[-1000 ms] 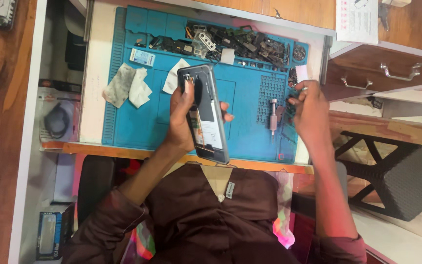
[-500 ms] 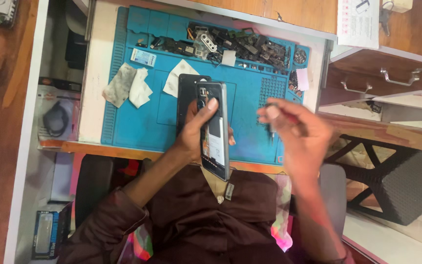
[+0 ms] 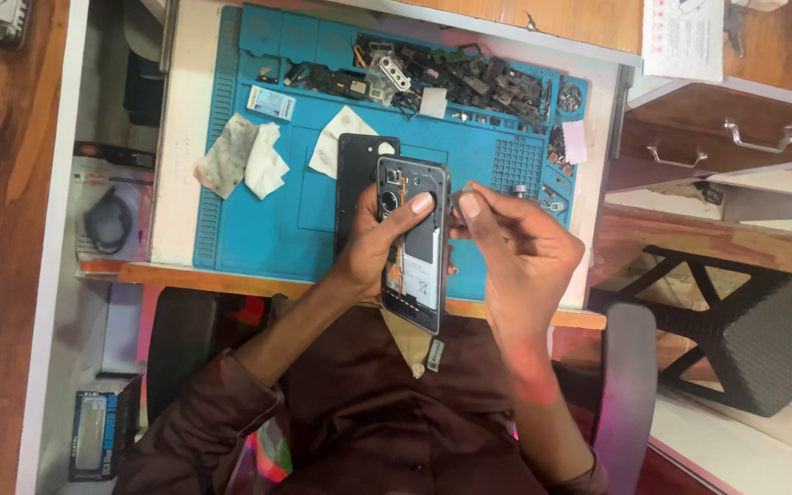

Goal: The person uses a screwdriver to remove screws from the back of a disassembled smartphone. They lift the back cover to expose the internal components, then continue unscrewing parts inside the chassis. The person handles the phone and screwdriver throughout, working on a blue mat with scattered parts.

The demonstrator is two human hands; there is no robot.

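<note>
Opened phone (image 3: pixel 412 247): back cover off, dark frame, internals and white-labelled battery exposed. Held lengthwise above near edge of blue mat, tilted slightly, camera end away from person. Small grey metal tool (image 3: pixel 460 199) touching upper right edge of phone.

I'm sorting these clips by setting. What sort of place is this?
Most likely a phone repair bench: a blue repair mat on the desk, a heap of small dark phone parts along its far edge, and an opened phone in the left hand.

Matt rubbery mat (image 3: pixel 258 229) (wooden desk edge (image 3: pixel 231 275)).
</note>
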